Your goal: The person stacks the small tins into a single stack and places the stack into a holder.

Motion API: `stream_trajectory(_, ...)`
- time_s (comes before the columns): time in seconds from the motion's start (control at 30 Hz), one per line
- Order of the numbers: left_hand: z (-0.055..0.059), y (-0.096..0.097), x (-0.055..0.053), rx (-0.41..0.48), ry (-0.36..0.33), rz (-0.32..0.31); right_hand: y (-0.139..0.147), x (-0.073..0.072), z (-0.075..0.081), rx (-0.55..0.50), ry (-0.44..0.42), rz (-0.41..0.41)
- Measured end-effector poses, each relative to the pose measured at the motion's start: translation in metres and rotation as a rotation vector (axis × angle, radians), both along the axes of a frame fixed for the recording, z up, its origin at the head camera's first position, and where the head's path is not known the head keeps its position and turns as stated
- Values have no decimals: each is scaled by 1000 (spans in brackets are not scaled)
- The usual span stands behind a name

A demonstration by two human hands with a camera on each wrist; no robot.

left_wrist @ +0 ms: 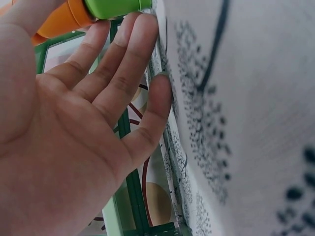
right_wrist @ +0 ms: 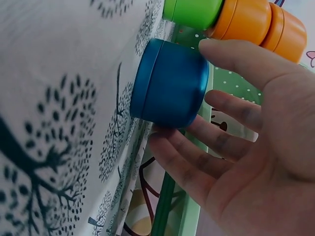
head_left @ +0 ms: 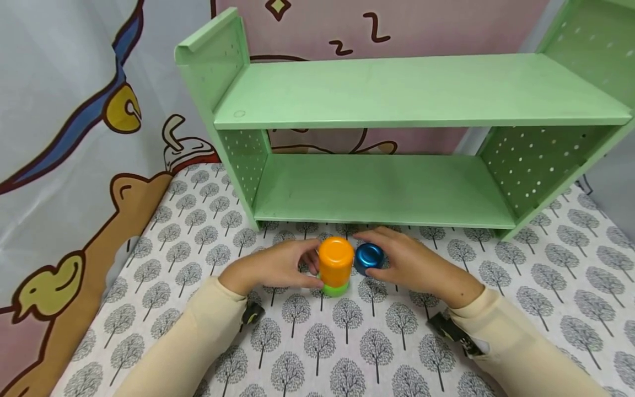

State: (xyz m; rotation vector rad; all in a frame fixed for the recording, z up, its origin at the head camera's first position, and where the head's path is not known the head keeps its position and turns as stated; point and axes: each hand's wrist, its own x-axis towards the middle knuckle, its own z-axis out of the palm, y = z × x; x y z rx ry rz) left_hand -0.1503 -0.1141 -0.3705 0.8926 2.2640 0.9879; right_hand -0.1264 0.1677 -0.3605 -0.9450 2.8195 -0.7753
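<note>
Two upside-down orange cups (right_wrist: 246,19) are stacked on a green cup (head_left: 335,289), which stands on the tree-print cloth. My left hand (head_left: 285,264) is beside the stack's left side, its thumb and fingers spread around it with the palm facing it. In the left wrist view its fingers (left_wrist: 120,83) are loosely extended, fingertips near the green cup. To the right of the stack, a shiny blue cup (head_left: 369,257) stands upside down on the cloth. My right hand (head_left: 409,262) curves around this cup, thumb on one side and fingers on the other, its palm apart from it.
Just behind the cups is a light green two-level shelf (head_left: 382,190) with perforated side panels. A tree-print cloth (head_left: 327,353) covers the table. Cartoon-printed curtains (head_left: 64,138) hang at the left and back.
</note>
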Motion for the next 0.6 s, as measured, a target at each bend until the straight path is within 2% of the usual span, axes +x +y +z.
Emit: stream_trajectory(0.6,0,0,0,-7,6,0,1,-2,-3,11,-24,3)
